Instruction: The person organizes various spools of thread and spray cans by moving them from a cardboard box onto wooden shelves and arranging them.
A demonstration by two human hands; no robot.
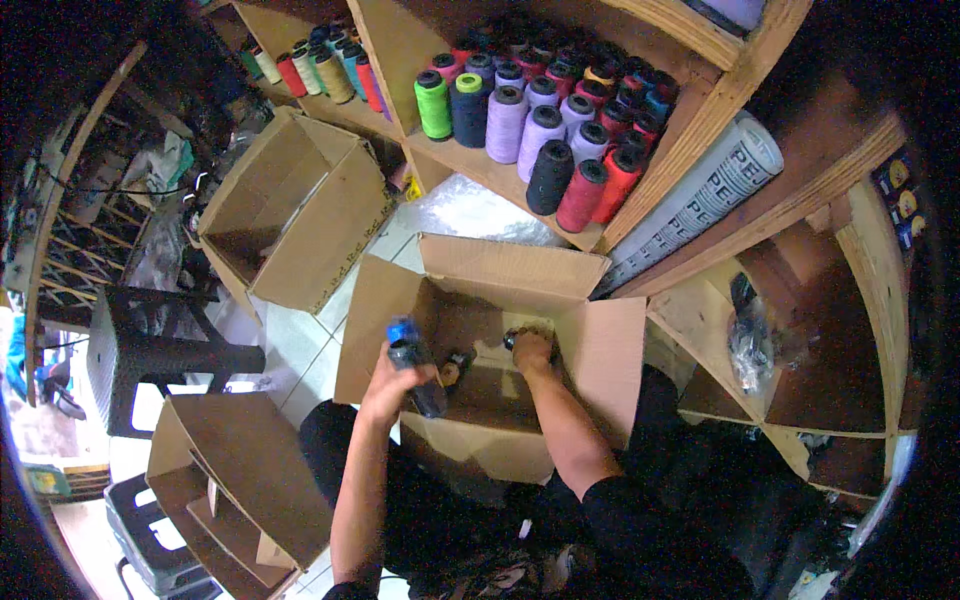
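An open cardboard box (pixel 480 415) stands in front of me with its flaps spread. My left hand (pixel 393 388), over the box's left side, is closed around dark thread spools (pixel 428 395); a blue spool top (pixel 402 330) shows at the upper end of the bundle, slightly blurred. Inside the box, my right hand (pixel 533 350) reaches down to the bottom with its fingers curled on a small dark thing (pixel 512 338), mostly hidden by the hand. Between the hands, a dark spool with a brownish end (pixel 457 367) lies in the box.
Wooden shelves (pixel 455 155) ahead hold many coloured thread spools (pixel 540 130). A second open box (pixel 325 235) sits at the far left, and another (pixel 245 460) at the near left. A dark plastic stool (pixel 150 350) stands left. A long printed roll (pixel 710 195) leans at the right.
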